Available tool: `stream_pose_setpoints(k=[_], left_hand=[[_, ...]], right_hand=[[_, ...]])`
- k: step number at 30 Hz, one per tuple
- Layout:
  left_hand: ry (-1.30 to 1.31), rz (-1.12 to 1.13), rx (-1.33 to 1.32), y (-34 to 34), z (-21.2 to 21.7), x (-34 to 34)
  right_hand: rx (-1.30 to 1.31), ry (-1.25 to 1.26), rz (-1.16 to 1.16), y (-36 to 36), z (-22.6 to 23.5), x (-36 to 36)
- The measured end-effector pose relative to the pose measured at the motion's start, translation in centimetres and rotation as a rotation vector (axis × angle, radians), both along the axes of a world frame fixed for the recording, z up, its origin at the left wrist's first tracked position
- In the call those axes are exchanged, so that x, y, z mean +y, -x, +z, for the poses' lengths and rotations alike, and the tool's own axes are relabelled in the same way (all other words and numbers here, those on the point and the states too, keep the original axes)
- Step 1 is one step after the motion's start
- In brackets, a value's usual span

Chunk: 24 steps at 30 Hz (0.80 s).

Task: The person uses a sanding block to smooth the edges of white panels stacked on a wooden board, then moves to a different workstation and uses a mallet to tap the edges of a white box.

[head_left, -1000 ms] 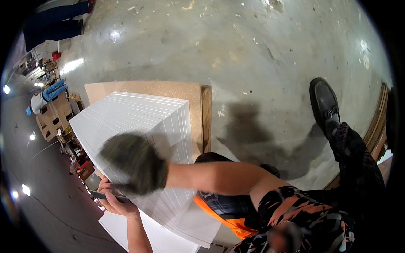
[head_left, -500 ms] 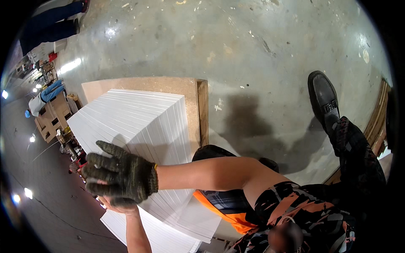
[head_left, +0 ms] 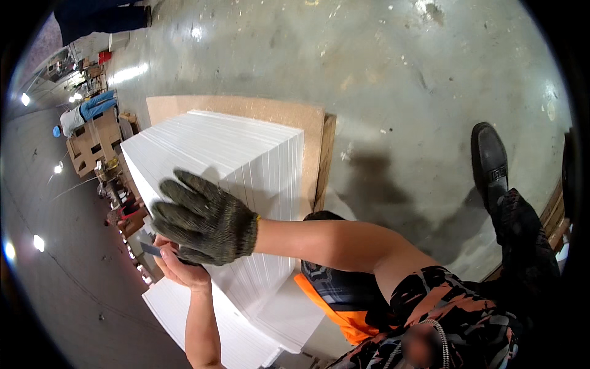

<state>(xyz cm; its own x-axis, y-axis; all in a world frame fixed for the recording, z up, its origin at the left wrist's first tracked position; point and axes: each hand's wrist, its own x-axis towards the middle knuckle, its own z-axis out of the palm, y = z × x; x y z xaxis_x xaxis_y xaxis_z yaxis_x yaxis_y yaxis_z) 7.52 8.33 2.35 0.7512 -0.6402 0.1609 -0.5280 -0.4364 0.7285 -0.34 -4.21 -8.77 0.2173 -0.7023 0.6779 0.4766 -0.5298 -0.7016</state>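
Observation:
My right hand (head_left: 206, 218), in a dark grey-green knit glove, reaches over the stack of white boards (head_left: 212, 141) with its fingers spread. Whether it touches the boards I cannot tell. Partly behind the glove is my bare left hand (head_left: 184, 269), its fingers bent round a thin, flat, grey tool (head_left: 150, 248) whose blunt end sticks out. The glove hides the rest of that tool, so its kind is unclear. The boards stand in a tight row of thin sheets on a brown board base (head_left: 313, 144).
More white boards (head_left: 178, 307) lie by my left forearm. The base rests on a wooden pallet (head_left: 324, 161) over a speckled grey concrete floor (head_left: 393, 67). Orange cloth (head_left: 344, 323) hangs by my body. Two people stand farther off, one near cut brown cardboard (head_left: 92, 147).
The view has shifted, so the stack sits farther right. My gloved hand has turned, its fingers still spread. The grey tool in my left hand now shows.

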Motion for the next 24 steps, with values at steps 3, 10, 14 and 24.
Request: stream_pose_setpoints(k=[3, 10, 14, 24], left_hand=[[0.026, -0.080, -0.147, 0.4, -1.1, -1.2], [0.039, -0.045, -0.112, 0.4, -1.2, -0.8], [0.084, -0.158, -0.213, 0.0, -1.8, -0.3], [-0.324, -0.392, -0.622, 14.0, -4.5, -3.4]], right_hand=[[0.172, 0.143, 0.247, 1.7, -9.0, 2.1], [0.673, -0.314, 0.091, 7.0, -12.6, 4.7], [0.324, -0.288, 0.041, 8.4, -7.9, 4.6], [0.265, -0.167, 0.121, 13.8, -4.1, 4.7]])
